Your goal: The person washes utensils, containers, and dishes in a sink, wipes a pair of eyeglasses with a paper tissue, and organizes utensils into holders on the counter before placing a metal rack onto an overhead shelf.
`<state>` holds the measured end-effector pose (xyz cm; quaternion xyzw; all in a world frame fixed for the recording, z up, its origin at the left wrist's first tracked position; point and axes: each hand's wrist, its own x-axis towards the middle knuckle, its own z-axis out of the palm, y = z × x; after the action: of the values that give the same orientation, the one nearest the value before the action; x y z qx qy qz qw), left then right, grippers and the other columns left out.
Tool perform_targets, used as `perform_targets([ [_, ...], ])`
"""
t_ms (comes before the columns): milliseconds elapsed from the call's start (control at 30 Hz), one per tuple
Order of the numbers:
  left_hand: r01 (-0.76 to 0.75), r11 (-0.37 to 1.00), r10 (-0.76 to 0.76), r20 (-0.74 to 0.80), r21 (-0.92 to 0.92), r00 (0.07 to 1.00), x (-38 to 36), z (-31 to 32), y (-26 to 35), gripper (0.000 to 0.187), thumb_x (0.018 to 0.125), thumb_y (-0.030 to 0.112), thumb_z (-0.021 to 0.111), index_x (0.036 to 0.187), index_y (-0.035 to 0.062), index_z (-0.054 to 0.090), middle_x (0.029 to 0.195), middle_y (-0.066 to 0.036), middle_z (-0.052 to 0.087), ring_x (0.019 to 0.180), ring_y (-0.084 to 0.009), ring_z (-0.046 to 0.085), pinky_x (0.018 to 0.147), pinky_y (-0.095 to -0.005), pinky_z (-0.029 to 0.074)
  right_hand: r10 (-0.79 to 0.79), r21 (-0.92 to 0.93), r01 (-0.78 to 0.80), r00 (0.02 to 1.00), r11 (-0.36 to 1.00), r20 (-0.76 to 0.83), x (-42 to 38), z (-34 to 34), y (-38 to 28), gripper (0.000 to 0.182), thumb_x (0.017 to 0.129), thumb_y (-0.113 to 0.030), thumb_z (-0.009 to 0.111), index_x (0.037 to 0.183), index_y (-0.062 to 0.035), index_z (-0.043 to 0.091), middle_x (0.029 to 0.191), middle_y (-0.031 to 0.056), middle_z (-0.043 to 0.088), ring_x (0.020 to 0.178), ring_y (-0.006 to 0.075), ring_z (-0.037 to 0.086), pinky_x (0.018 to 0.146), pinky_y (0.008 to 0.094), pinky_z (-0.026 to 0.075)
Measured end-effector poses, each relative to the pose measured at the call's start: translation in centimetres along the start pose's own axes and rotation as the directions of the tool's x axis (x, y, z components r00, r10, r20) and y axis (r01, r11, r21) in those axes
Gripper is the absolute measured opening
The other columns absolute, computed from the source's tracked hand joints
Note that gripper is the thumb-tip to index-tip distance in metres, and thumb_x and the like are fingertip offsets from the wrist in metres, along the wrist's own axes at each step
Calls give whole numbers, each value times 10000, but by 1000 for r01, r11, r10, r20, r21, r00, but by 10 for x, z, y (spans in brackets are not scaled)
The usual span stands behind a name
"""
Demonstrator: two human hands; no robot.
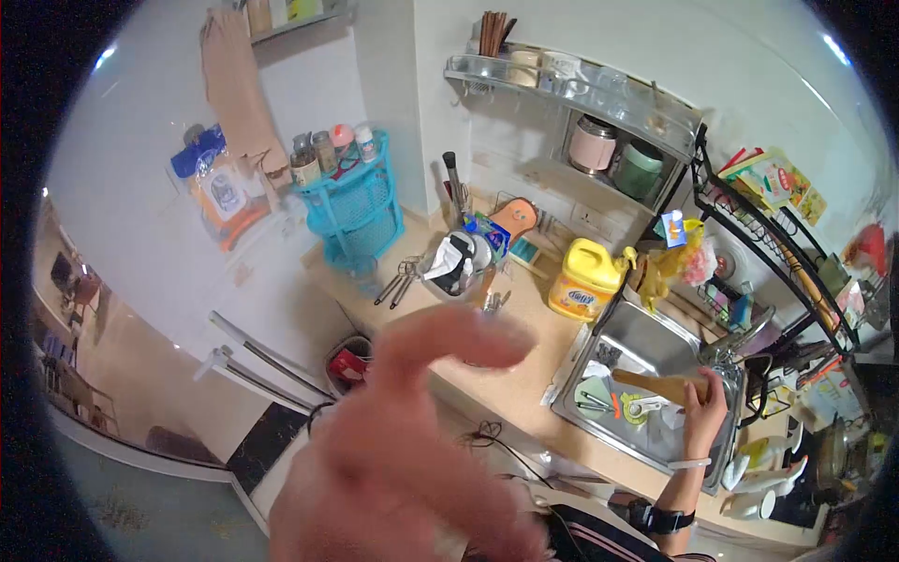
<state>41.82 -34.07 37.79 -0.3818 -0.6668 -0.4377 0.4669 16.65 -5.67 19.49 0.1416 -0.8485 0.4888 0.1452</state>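
Observation:
Close to the camera, my left hand (pixel 393 440) looms large and blurred, with one finger bent over to the right and the thumb side apart from it. Nothing shows between its fingers. Over the sink (pixel 655 323), my right hand (pixel 704 412) grips a long wooden utensil (pixel 655 384) that broadens toward the palm; its far end points left. Below it in the basin lie a yellow-green peeler-like tool (pixel 637 408), an orange-handled piece (pixel 616 405) and several dark-handled utensils (pixel 594 403). A watch (pixel 655 517) circles the right forearm.
A yellow detergent jug (pixel 585 281) stands left of the sink beside the faucet (pixel 744 342). Farther left are a utensil-filled container (pixel 454 267) and a blue plastic rack (pixel 354 211). A black dish rack (pixel 782 239) rises behind the sink; a white cup (pixel 749 506) lies at the right.

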Motion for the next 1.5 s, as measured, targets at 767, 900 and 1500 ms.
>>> perform_targets([
  [767,-328,943,323,-80,-56,943,-25,-47,-7,254,771,127,557,1004,94,461,841,-11,547,837,-150,498,777,-381,324,-351,-129,354,935,926,51,37,-17,-120,145,805,-20,523,948,-27,551,786,40,598,657,80,537,539,220,445],
  [900,-291,950,313,-298,117,902,-47,-52,-23,278,780,83,545,1037,55,444,842,-36,557,808,-145,517,738,-335,370,-411,-358,395,911,846,34,45,-9,-91,136,814,-33,526,943,-2,552,801,61,606,723,113,555,654,240,449],
  [1500,968,158,-781,-575,194,243,-292,-160,-429,762,622,191,732,1193,-76,303,1091,-211,483,953,-267,518,793,-327,436,-469,56,471,882,880,-43,20,148,-67,175,668,44,628,804,-18,537,981,110,473,877,225,508,735,278,434],
])
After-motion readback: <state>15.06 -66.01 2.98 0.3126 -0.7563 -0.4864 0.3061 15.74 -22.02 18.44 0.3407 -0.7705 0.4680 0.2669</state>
